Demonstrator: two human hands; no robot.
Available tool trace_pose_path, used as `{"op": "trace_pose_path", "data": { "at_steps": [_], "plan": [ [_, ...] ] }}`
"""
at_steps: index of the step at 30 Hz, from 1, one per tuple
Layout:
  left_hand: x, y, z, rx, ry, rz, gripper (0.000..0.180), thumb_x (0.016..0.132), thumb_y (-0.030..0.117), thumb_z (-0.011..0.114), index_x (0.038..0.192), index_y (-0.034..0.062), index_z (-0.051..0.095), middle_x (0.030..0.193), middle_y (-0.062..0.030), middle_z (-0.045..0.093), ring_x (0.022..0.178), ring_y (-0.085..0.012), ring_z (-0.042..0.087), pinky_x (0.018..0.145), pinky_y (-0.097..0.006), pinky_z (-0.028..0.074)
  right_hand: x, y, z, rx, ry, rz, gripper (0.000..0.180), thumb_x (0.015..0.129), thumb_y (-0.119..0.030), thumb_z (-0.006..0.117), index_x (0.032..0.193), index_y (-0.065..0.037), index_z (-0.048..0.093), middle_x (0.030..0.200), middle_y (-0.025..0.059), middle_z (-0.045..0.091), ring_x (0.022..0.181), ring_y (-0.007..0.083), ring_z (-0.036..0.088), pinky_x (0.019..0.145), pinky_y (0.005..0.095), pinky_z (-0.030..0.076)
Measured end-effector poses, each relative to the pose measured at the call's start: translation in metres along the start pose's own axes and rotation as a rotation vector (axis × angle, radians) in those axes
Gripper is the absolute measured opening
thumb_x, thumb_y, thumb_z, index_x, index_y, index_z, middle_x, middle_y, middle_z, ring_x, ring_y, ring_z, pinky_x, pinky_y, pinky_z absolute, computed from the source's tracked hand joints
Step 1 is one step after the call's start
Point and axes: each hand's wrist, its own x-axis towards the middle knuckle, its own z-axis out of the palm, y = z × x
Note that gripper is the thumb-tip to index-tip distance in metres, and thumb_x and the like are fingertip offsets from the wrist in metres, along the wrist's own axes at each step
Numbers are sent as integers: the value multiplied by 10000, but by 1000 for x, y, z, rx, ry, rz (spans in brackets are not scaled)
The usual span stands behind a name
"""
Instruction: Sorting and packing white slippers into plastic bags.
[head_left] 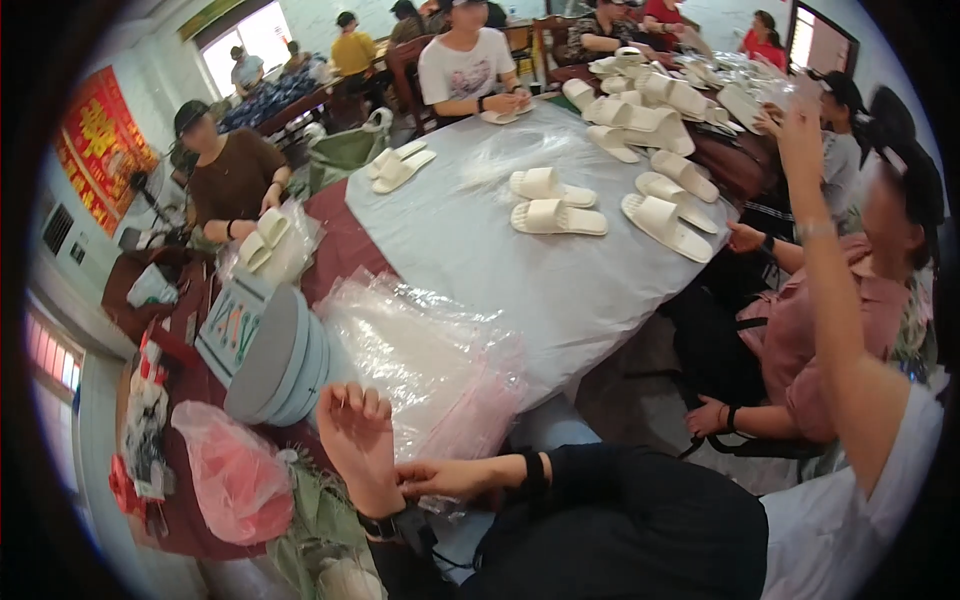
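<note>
My left hand (357,445) is raised at the lower middle, palm up, fingers loosely bent and nothing in it. A dark wristband (378,524) circles its wrist. My right hand (448,478) reaches across to the base of the left palm. Its fingers are closed against the left wrist; what they pinch, if anything, is hidden. Just beyond both hands lies a stack of clear plastic bags (410,350) on the grey-covered table (440,230). Cream slide sandals (560,218) stand in pairs farther across it.
Grey-blue round-ended trays (268,360) and a pink plastic bag (235,475) are at left. A heap of sandals (650,105) covers the far right. Co-workers sit around the table; one handles bagged sandals (262,240). At right, a bare arm (825,270) stretches upward.
</note>
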Motion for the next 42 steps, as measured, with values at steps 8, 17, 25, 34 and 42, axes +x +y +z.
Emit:
{"op": "trace_pose_path", "data": {
  "at_steps": [8,17,25,34,42],
  "plan": [
    [28,22,29,-395,-243,-58,236,940,222,413,783,53,466,693,-19,402,632,-133,377,624,-283,348,-4,-51,7,-83,220,-133,159,904,-64,552,1048,3,545,933,19,571,889,80,536,797,243,444],
    [14,38,55,-353,-444,-17,289,964,272,380,827,41,488,704,-23,423,632,-129,389,614,-267,329,-19,-81,40,-223,292,-205,91,848,5,591,934,7,561,865,38,563,819,111,529,763,257,424],
    [2,62,51,-377,-450,161,322,960,329,372,834,68,512,688,-35,450,596,-144,380,585,-281,316,-33,-85,72,-535,333,-416,102,791,58,619,872,14,574,807,102,563,733,184,548,664,279,427],
    [-7,82,49,39,-609,667,367,972,357,338,820,65,501,692,-44,453,596,-159,390,592,-310,314,-37,-94,78,-589,85,-521,176,741,76,653,887,3,588,830,120,585,738,241,573,646,323,440],
    [-10,85,55,-531,-622,399,220,931,208,432,772,65,482,653,2,442,576,-109,415,564,-248,351,-17,-86,64,-416,137,-381,97,905,-43,514,992,-1,526,1007,89,586,941,139,536,790,294,403]
  ]
}}
